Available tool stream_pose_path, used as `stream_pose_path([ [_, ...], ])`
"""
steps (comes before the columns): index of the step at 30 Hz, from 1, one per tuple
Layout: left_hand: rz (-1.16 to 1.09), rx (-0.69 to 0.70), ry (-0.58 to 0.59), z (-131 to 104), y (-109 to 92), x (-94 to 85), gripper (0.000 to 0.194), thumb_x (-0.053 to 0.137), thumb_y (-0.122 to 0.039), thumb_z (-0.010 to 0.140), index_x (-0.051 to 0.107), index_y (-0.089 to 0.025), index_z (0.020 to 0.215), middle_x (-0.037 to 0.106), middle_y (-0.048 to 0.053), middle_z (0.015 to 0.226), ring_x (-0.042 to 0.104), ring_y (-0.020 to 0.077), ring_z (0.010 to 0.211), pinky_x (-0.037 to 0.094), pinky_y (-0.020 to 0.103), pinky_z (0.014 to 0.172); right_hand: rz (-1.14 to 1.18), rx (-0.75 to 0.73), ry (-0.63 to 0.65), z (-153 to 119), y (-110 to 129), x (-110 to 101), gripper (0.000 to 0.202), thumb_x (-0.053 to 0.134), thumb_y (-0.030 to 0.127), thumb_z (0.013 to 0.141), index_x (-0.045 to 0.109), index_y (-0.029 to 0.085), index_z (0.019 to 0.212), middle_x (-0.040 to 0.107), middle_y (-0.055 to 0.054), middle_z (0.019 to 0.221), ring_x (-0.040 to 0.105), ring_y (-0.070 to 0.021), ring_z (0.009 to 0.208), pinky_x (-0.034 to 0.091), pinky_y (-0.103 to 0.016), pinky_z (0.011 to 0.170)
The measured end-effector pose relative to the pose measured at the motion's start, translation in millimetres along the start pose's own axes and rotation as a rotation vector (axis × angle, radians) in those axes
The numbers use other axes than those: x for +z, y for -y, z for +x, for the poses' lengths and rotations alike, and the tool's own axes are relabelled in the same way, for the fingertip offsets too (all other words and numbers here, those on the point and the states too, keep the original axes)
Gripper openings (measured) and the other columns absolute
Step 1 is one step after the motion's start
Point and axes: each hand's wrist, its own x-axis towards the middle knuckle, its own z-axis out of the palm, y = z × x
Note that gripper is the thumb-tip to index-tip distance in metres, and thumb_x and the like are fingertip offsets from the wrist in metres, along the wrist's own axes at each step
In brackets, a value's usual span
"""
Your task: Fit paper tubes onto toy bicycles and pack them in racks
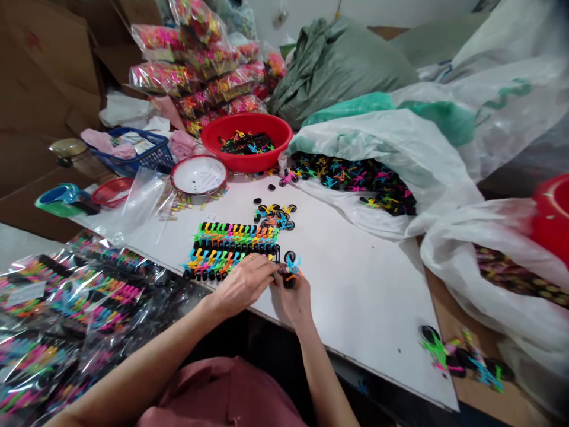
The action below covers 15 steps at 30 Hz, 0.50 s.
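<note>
Small toy bicycles point(235, 234) in bright plastic with black wheels stand side by side in two tight rows on the white table. My left hand point(249, 280) reaches over the right end of the nearer row, its fingers closed and pointing toward my other hand. What its fingertips pinch, if anything, is hidden. My right hand point(296, 299) is closed around a blue and orange toy bicycle point(291, 268), just right of the rows. The fingertips of both hands meet beside it. Beyond the rows lies a loose heap of toy bicycles point(276, 216).
A red basin point(208, 139) of toy bicycles stands at the back, beside an enamel bowl point(178, 185) and a blue basket point(153, 160). An open white sack point(438, 160) spills more bicycles rightward. Packed bags point(31, 332) lie left; stray bicycles point(471, 362) sit by the right edge.
</note>
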Motion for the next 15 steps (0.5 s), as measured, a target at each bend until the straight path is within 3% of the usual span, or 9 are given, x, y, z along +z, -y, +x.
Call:
stream_pose_path([
  [3, 0.012, -0.005, -0.01, -1, 1, 2.3, 0.027, 0.052, -0.027, 0.087, 0.054, -0.015, 0.11, 0.061, 0.009, 0.096, 0.056, 0.0207, 0.092, 0.047, 0.035, 0.083, -0.252, -0.128, 0.021, 1, -5, 0, 0.004, 0.051, 0.02, 0.074, 0.053, 0.018, 0.077, 0.055, 0.0, 0.073, 0.051, -0.0136, 0.066, 0.042, -0.024, 0.062],
  [5, 0.024, 0.016, -0.036, -4, 3, 7.1, 0.033, 0.054, -0.032, 0.085, 0.053, -0.015, 0.113, 0.062, 0.01, 0.098, 0.056, 0.0225, 0.094, 0.048, 0.036, 0.082, -0.467, -0.203, 0.095, 1, -4, -3, 0.009, 0.05, 0.015, 0.074, 0.055, 0.018, 0.08, 0.055, -0.001, 0.077, 0.051, -0.0139, 0.07, 0.042, -0.024, 0.064],
  [9, 0.089, 0.185, -0.095, -8, 20, 19.1, 0.027, 0.041, -0.023, 0.09, 0.057, -0.024, 0.112, 0.064, 0.007, 0.101, 0.057, 0.0241, 0.095, 0.046, 0.04, 0.084, -0.771, -0.285, 0.221, 5, 7, -3, 0.017, 0.046, 0.013, 0.078, 0.056, 0.018, 0.09, 0.056, -0.003, 0.087, 0.053, -0.0155, 0.076, 0.042, -0.024, 0.063],
  [12, 0.123, 0.299, -0.057, -10, 29, 20.3, 0.036, 0.035, -0.016, 0.089, 0.058, -0.029, 0.114, 0.065, 0.004, 0.101, 0.058, 0.0242, 0.094, 0.046, 0.04, 0.083, -0.756, -0.298, 0.256, 4, 14, -8, 0.016, 0.045, 0.02, 0.084, 0.057, 0.018, 0.095, 0.056, -0.003, 0.088, 0.055, -0.0156, 0.078, 0.044, -0.023, 0.066],
  [15, 0.114, 0.339, 0.002, -16, 30, 14.8, 0.047, 0.034, -0.014, 0.086, 0.049, -0.034, 0.126, 0.064, 0.002, 0.104, 0.058, 0.0242, 0.095, 0.048, 0.04, 0.082, -0.578, -0.324, 0.264, -12, 16, -47, 0.019, 0.051, 0.024, 0.083, 0.058, 0.02, 0.101, 0.058, -0.002, 0.091, 0.057, -0.0127, 0.08, 0.045, -0.021, 0.071],
])
